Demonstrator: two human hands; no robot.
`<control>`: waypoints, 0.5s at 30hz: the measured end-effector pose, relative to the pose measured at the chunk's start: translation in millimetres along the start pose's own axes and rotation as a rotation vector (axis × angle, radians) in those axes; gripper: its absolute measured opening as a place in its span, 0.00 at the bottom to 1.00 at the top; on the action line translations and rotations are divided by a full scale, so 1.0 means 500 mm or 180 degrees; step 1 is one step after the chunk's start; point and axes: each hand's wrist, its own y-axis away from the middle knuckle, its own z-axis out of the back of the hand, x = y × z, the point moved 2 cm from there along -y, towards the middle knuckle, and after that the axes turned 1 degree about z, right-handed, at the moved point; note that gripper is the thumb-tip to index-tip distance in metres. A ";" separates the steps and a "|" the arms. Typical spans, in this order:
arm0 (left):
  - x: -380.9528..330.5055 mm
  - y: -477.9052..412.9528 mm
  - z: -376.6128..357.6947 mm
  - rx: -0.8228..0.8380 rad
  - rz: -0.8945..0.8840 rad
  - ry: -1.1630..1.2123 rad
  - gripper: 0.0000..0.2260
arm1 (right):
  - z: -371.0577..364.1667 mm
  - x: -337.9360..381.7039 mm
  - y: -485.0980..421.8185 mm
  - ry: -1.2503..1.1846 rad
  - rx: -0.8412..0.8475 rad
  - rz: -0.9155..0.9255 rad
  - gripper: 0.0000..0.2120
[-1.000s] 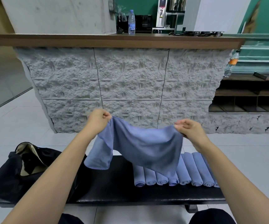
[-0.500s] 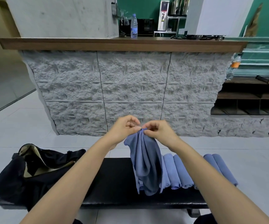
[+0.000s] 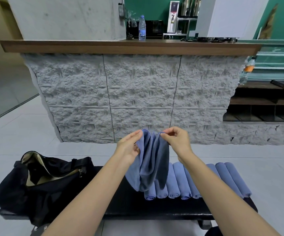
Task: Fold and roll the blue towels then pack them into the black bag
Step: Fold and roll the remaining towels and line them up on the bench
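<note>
The left hand (image 3: 129, 147) pinched the top edge of one blue towel (image 3: 152, 160) and the right hand (image 3: 177, 142) pinched the corner beside it, probably so the cloth hung doubled below them, ready for rolling. Below the right hand, about eight rolled towels (image 3: 177, 181) lay in a row on the worktop (image 3: 120, 201), the forearm hiding part. One black bag (image 3: 40, 183) sat open, low and left of the left hand, likely for easy packing.
</note>
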 end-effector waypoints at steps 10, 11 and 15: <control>0.040 0.029 -0.061 -0.0236 -0.0388 0.0089 0.08 | -0.033 0.046 0.046 0.0760 -0.0491 0.0954 0.07; 0.041 0.029 -0.063 -0.0292 -0.0421 0.0078 0.08 | -0.038 0.047 0.054 0.0689 -0.0449 0.1028 0.07; 0.042 0.030 -0.058 -0.0379 -0.0469 0.0121 0.08 | -0.045 0.036 0.071 0.0684 -0.0349 0.1338 0.04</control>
